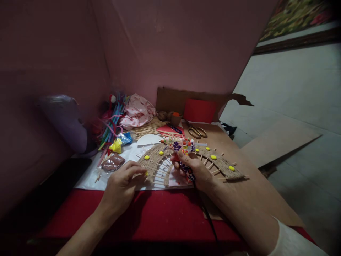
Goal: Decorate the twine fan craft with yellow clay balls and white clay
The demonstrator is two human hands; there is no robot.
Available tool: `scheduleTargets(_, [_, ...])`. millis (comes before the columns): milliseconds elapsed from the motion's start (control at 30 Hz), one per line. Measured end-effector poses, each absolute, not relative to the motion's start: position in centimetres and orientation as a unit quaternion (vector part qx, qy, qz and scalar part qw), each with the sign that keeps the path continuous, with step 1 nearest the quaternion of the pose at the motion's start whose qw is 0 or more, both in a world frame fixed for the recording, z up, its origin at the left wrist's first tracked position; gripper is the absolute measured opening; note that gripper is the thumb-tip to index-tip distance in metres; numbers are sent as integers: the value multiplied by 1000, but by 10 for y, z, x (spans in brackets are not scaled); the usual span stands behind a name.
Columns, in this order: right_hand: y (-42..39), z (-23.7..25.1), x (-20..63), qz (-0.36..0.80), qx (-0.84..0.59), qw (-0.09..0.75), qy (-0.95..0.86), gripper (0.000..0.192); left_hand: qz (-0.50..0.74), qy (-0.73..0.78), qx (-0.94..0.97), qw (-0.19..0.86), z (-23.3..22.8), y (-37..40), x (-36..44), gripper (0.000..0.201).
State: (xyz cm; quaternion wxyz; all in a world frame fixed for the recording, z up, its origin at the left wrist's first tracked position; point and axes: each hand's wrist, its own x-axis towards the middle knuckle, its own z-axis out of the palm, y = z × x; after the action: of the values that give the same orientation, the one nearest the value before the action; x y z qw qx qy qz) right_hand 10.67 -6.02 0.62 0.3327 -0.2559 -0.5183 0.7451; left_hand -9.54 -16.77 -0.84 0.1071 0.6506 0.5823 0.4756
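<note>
My right hand [193, 167] is wrapped round the handle of a flower-patterned hot glue gun [176, 143], its nozzle pointing left. A black cord [206, 208] runs down from it. Under the glue gun lies a fan-shaped piece of woven twine [156, 161] on wooden sticks, dotted with several yellow oval pieces [213, 157]. My left hand [121, 186] is at the fan's left end, fingertips closed at a yellow oval piece [146, 174] there. The fingers partly cover that piece. Pink patterned cloth [177, 179] shows below the glue gun, inside the fan's curve.
Behind the fan lie scissors [195, 131], a dark blue pen-like tool [174, 128], red card [199, 111] and thin sticks [146, 128]. Colourful pipe cleaners [112, 122], pink cloth [138, 110] and bagged yellow clay [116, 145] and brown clay [113, 162] are at left. Cardboard [255, 192] covers the right.
</note>
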Motion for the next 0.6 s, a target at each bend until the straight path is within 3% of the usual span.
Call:
scheduleTargets(300, [-64,11,105,725,-277,353,-522,41,401,601,688,71,-17,-167,-96,17])
scheduleTargets(600, [-64,10,105,721,-290,348,-524,42,256,660,705,-53,-18,-172,-92,22])
